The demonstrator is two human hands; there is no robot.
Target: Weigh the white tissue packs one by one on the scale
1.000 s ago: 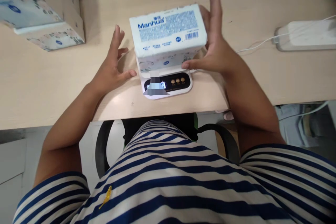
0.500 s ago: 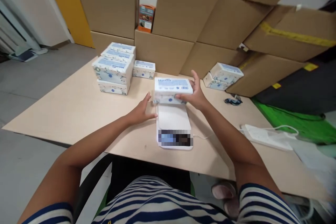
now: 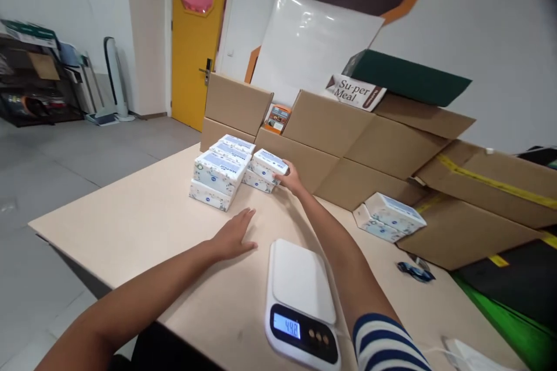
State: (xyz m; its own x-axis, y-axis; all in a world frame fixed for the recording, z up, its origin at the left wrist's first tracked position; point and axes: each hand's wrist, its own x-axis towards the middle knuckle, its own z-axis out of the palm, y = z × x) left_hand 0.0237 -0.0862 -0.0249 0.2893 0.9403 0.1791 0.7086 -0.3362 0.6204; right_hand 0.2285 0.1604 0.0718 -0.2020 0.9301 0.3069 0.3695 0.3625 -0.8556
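Observation:
At the back of the table my right hand (image 3: 290, 178) grips the right end of a white-and-blue tissue pack (image 3: 268, 161). This pack sits on top of another tissue pack (image 3: 257, 181); whether its weight rests there fully I cannot tell. My left hand (image 3: 235, 236) hangs over the table with fingers apart, holding nothing, in front of the left stack of tissue packs (image 3: 220, 171). Nearer to me lies a white digital scale (image 3: 300, 281), its platform bare and its display lit.
Large cardboard boxes (image 3: 313, 153) line the back edge. Two tissue packs (image 3: 391, 217) stand at the right, near a small dark-blue crumpled item (image 3: 415, 272). A white cable and a white device (image 3: 474, 355) lie at the lower right. An orange box (image 3: 277, 118) shows between the cartons.
My right hand has carried the tissue pack from above the scale to the back left, onto another pack. My left hand stays open. The view has tilted up and turned.

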